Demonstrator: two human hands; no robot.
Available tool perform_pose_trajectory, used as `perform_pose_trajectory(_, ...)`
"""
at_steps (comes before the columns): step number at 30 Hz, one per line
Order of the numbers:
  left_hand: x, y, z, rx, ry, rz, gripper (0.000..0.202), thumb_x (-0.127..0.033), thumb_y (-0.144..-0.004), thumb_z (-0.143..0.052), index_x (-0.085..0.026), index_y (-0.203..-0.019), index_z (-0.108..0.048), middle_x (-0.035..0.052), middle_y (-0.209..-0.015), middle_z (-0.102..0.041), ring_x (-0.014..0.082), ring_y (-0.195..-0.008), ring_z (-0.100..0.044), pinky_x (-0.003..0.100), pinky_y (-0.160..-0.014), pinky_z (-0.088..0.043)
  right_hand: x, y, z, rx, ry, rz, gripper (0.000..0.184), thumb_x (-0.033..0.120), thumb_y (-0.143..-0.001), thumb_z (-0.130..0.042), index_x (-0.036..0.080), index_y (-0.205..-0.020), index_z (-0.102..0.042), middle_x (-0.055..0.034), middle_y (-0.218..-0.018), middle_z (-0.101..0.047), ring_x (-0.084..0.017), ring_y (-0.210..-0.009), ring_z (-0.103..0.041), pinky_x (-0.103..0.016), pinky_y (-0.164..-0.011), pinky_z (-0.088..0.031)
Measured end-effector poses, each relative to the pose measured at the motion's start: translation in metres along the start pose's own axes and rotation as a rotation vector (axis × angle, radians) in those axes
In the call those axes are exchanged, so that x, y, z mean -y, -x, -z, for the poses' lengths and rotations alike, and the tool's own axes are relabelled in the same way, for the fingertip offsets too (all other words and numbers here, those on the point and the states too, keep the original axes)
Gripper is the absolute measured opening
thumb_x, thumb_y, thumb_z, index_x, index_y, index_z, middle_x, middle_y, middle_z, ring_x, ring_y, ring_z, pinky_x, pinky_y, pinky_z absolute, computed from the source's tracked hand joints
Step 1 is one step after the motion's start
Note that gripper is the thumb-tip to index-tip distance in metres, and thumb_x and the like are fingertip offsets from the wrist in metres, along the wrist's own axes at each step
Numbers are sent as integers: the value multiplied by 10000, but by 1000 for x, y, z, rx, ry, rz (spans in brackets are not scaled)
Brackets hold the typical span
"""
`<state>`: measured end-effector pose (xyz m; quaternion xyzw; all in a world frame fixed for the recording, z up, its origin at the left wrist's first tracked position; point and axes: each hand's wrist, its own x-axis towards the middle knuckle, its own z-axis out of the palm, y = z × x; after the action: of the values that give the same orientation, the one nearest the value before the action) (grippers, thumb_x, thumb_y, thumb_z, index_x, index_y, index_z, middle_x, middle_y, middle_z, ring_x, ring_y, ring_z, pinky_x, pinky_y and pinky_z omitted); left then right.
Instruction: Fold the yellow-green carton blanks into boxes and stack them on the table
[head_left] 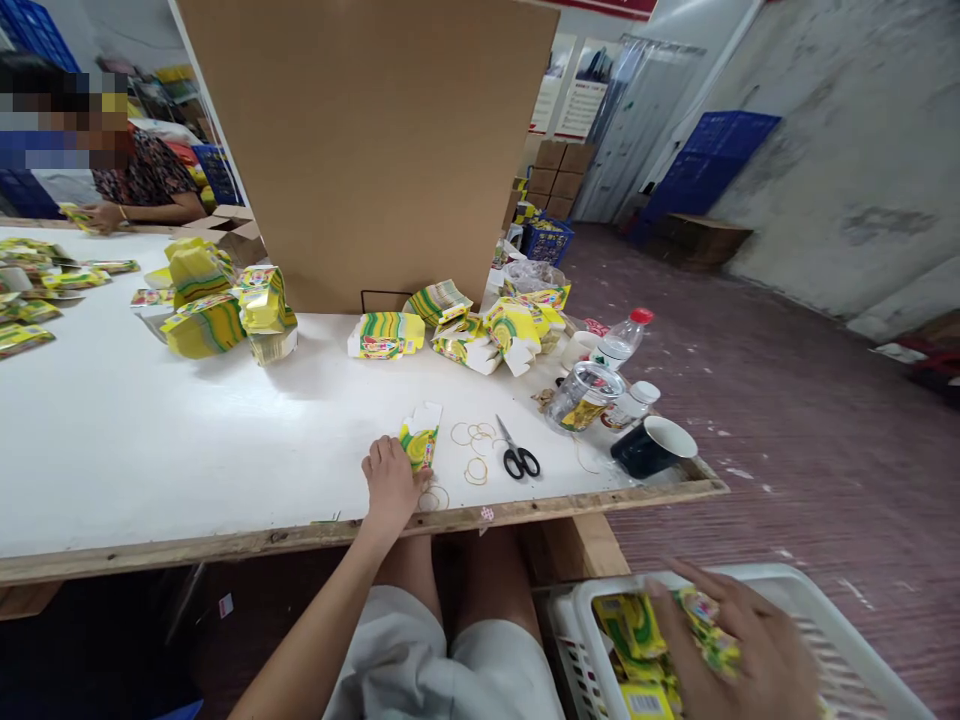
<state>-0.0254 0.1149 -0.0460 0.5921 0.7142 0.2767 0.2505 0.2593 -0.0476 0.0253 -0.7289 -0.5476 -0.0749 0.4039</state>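
My left hand (391,480) is on the white tabletop, its fingers curled at the near end of a small yellow-and-green printed carton (421,437). The carton's white flap points away from me. At the lower right, my right hand (750,645) is over a white plastic basket (795,580), smeared by motion, with thumb and fingers apart. Yellow-and-green cartons (634,640) lie in the basket, and part of another shows between my fingers. Beside my left hand are several loose rubber bands (475,470) and black-handled scissors (519,460).
Bundles of flat cartons (202,310) and more bundles (517,335) stand before a tall brown board (375,150). A dark mug (652,447), plastic jar (585,395) and bottle (621,340) crowd the right edge. Another person (157,180) handles a carton at the far left.
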Motion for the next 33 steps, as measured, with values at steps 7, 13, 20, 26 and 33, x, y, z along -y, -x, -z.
perform_pose_trajectory(7, 15, -15, 0, -67, -98, 65, 497, -135, -578, -860, -142, -987, -578, 198, -1174, -639, 417, -1205, -539, 499, -959, -399, 33, 11, -46, 94, -187, 49, 361, 539, -929, -562, 218, -998, -712, -98, -996, -679, -269, -890, -625, -393, -746, -482)
perform_pose_trajectory(13, 19, -12, 17, -160, 48, -1, 277, -108, -898, -516, -211, -1150, -567, 69, -940, -757, 251, -844, -717, 315, -726, -475, 41, 20, -51, 168, -314, 28, 244, 441, -932, -599, 235, -992, -715, -53, -950, -702, -184, -689, -601, -310, -625, -490)
perform_pose_trajectory(20, -2, 28, 28, -227, 256, -183, 302, -224, -975, -430, -173, -1153, -669, 116, -1144, -766, 260, -978, -730, 356, -873, -535, 63, 33, -68, 259, -401, 65, 241, 338, -970, -567, 251, -1165, -679, -104, -1233, -692, -260, -1064, -647, -373, -803, -532)
perform_pose_trajectory(26, -30, 101, 15, 152, 543, -458, 283, -249, -968, -508, -201, -1113, -747, 101, -1106, -796, 231, -996, -752, 299, -898, -570, 82, 37, -75, 324, -415, 140, 488, 312, -971, -565, 285, -1451, -476, -124, -1481, -534, -310, -1278, -550, -457, -913, -514)
perform_pose_trajectory(33, -42, 119, 23, 464, 821, -293, 324, -390, -952, -587, -180, -1107, -779, 138, -1044, -796, 262, -926, -734, 346, -845, -564, 81, 37, -67, 177, -599, -55, 202, 311, -932, -625, 225, -1114, -603, -63, -978, -647, -157, -676, -593, -263, -583, -509)
